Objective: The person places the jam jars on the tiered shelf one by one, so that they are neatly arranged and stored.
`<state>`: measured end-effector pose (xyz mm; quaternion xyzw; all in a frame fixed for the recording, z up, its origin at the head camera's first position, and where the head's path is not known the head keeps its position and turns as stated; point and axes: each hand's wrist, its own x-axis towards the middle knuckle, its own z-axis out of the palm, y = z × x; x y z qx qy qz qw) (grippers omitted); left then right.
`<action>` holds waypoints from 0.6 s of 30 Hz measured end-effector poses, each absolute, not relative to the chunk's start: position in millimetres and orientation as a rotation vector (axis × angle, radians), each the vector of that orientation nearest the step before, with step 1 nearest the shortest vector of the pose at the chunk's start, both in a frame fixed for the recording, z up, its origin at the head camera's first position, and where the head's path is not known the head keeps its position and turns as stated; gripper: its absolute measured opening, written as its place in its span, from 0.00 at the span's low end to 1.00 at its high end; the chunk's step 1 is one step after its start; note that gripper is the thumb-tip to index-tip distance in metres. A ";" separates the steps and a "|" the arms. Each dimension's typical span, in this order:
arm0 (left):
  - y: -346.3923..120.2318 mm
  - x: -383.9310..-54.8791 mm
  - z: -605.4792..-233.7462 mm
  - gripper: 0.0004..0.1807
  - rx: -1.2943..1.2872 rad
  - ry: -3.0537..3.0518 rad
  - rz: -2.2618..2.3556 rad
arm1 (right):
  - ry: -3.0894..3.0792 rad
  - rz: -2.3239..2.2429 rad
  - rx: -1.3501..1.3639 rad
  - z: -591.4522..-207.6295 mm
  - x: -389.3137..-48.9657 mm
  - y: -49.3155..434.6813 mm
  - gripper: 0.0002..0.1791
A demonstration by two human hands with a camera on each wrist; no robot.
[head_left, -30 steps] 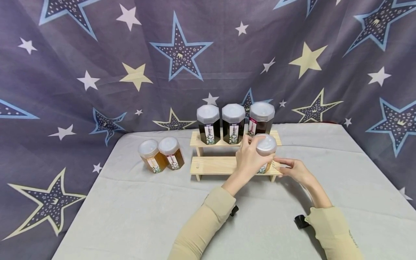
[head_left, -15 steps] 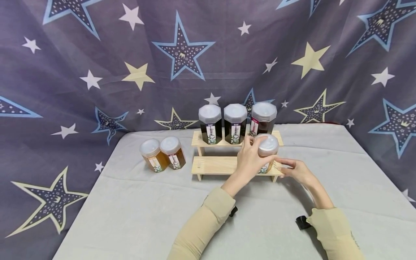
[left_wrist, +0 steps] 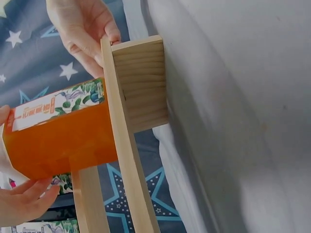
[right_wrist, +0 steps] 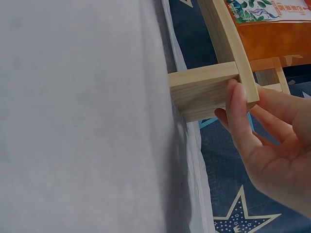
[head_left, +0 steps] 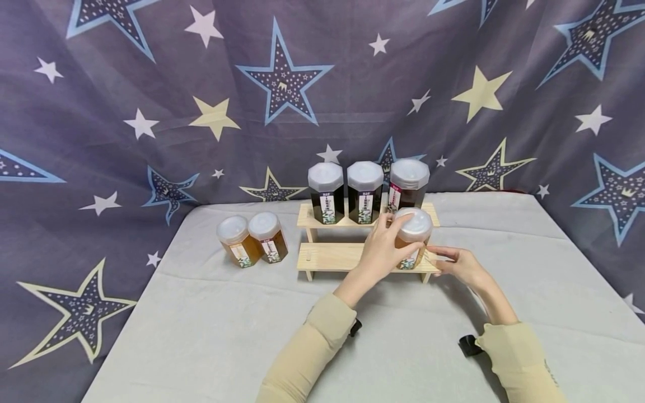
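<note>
An amber hexagonal jar [head_left: 410,257] with a translucent white lid stands upright at the right end of the lower tier of a two-tier wooden rack [head_left: 330,257]. My left hand [head_left: 380,252] holds this jar near its lid, thumb on the front side and fingers behind. In the left wrist view the jar [left_wrist: 63,138] shows its floral label, and its base meets the board. My right hand [head_left: 462,266] pinches the right end of the lower board; in the right wrist view the thumb and fingers of this hand [right_wrist: 272,145] lie on the board's corner.
Three dark jars with white lids, a left one [head_left: 326,193], a middle one [head_left: 365,193] and a right one [head_left: 407,184], stand on the upper tier. Two amber jars, one lighter [head_left: 239,243] and one darker [head_left: 269,238], stand on the grey cloth left of the rack. A star-patterned curtain [head_left: 342,101] hangs behind.
My left hand has shifted slightly left and toward me, and its thumb now lies across the jar's front. The jar stays on the lower tier. My right hand keeps its place.
</note>
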<state>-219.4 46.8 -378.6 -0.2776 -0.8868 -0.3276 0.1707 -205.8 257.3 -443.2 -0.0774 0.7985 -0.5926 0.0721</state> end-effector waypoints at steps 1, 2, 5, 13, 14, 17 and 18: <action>45.4 -219.6 -379.0 0.30 -0.801 -2.510 -0.931 | 2.396 -1.778 -0.226 -442.6 -205.6 257.0 0.24; 44.1 -219.6 -379.2 0.30 -0.811 -2.499 -0.939 | 2.393 -1.775 -0.224 -442.4 -205.6 256.9 0.24; 40.6 -219.5 -380.4 0.29 -0.838 -2.465 -0.936 | 2.387 -1.779 -0.226 -443.2 -206.3 256.9 0.24; 30.6 -217.4 -379.6 0.26 -0.860 -2.420 -0.949 | 2.396 -1.785 -0.230 -443.3 -205.8 256.1 0.24; 28.9 -217.0 -379.8 0.26 -0.860 -2.418 -0.960 | 2.397 -1.785 -0.229 -443.3 -205.6 256.0 0.24; 23.1 -215.8 -380.9 0.23 -0.857 -2.412 -0.999 | 2.405 -1.778 -0.226 -443.6 -205.7 255.9 0.25; 20.9 -215.5 -381.1 0.23 -0.855 -2.411 -1.011 | 2.408 -1.773 -0.230 -443.5 -205.6 256.0 0.25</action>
